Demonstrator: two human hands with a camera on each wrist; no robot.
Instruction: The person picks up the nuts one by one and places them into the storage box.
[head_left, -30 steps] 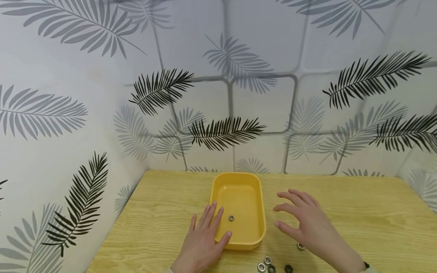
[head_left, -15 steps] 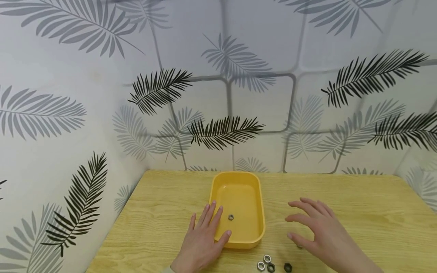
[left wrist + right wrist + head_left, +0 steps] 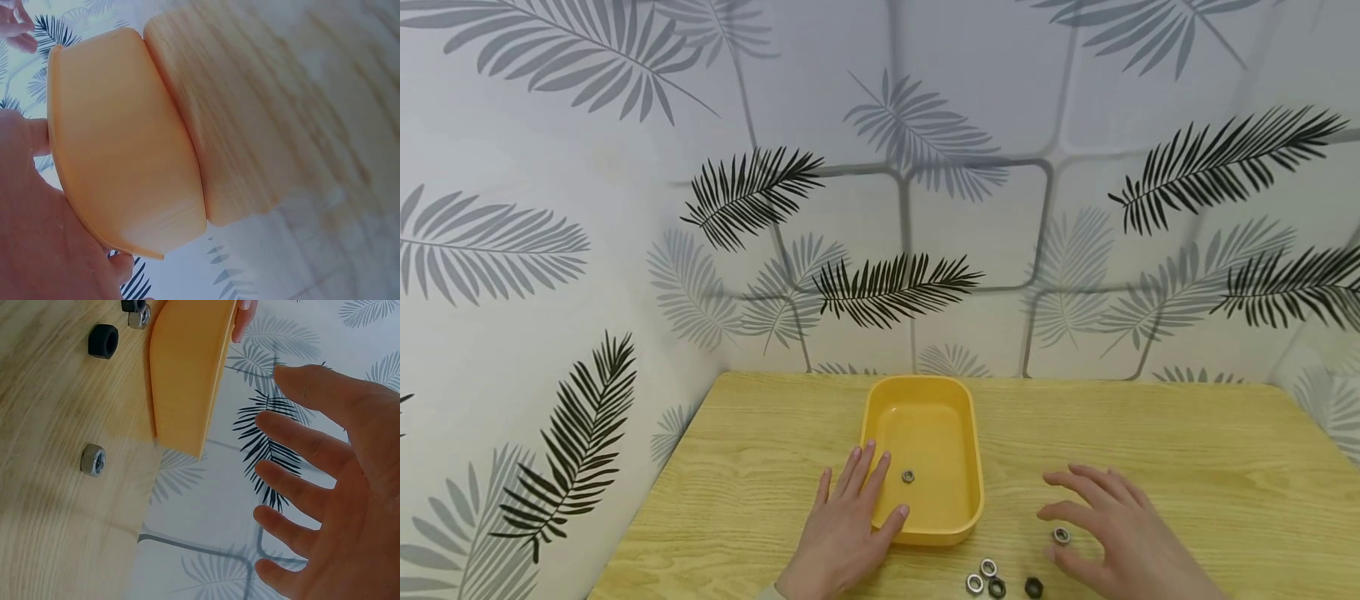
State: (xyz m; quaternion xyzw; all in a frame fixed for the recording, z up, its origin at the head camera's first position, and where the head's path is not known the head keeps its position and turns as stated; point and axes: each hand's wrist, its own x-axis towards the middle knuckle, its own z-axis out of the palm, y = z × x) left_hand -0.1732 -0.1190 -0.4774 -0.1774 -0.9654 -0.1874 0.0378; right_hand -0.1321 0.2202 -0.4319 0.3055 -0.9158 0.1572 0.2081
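Silver nut (image 3: 1061, 536) on the table (image 3: 1225, 467), your right hand (image 3: 1116, 533) by it, holding nothing.
Head: your right thumb and fingers are apart; your left hand (image 3: 846, 529) lies straight-fingered over the rim of the yellow tray (image 3: 928, 538). Left wrist: tray wall reads as stiff plastic, probably light. Right wrist: nut lies flat, hole up; likely hard, dense for its size, a bit slick, not fragile. Pinch opposite flats.

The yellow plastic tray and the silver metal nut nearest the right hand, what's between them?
Only bare, pale wooden tabletop lies between the yellow plastic tray and that silver metal nut; the right wrist view shows it.
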